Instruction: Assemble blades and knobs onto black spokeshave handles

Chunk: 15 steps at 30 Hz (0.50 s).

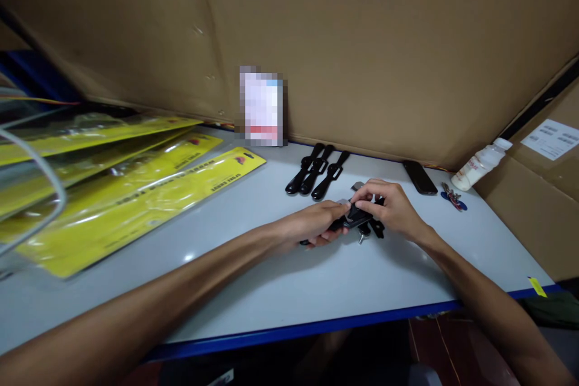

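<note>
My left hand point(319, 222) is closed around a black spokeshave point(355, 222), held just above the table right of centre. One of its handle ends pokes out below my fingers. Over the tool's middle, the fingertips of my right hand point(384, 205) pinch a small black part point(354, 211); its exact shape is partly hidden. Close under my hands lie a flat black piece point(376, 228) and a silvery screw point(362, 237). A small grey metal plate point(357, 185) shows just behind my right fingers.
Three black spokeshaves point(312, 172) lie farther back. Yellow blister packs point(149, 199) spread across the left, under a grey cable point(54, 181). At right are a black phone point(420, 177), keys point(453, 196) and a leaning bottle point(482, 164). Cardboard point(362, 54) walls the back.
</note>
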Tool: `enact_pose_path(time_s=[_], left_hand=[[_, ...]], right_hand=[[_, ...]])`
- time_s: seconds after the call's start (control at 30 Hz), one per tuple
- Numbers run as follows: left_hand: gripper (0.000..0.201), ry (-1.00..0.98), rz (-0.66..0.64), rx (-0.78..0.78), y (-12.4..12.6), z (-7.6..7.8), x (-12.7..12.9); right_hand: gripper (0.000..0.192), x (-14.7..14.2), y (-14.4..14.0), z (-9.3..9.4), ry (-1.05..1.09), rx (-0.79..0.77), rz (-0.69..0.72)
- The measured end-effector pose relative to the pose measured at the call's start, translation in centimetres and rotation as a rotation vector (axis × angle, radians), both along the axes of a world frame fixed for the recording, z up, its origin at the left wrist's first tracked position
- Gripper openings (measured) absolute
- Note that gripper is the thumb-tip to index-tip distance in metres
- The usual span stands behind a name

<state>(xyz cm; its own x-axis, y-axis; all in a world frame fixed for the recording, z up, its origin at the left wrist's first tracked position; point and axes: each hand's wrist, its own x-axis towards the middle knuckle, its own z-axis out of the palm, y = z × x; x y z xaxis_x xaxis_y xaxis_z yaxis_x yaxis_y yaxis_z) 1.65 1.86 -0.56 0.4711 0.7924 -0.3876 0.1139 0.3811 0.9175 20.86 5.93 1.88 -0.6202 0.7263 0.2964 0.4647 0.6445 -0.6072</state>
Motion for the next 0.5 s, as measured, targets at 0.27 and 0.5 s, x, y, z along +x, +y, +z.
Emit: enact_pose_path(time_s=[0.27,0.5], left_hand=[[0.033,0.064,0.009,0.052,-0.1,0.2,0.2],[0.037,-0.031,0.222,0.002,0.6,0.1,0.1]], right_hand=[[0.008,0.0,0.0,-0.2,0.122,0.168,-0.137],[0.006,2.4,0.7,2.6,-0.14,-0.143,0.146]])
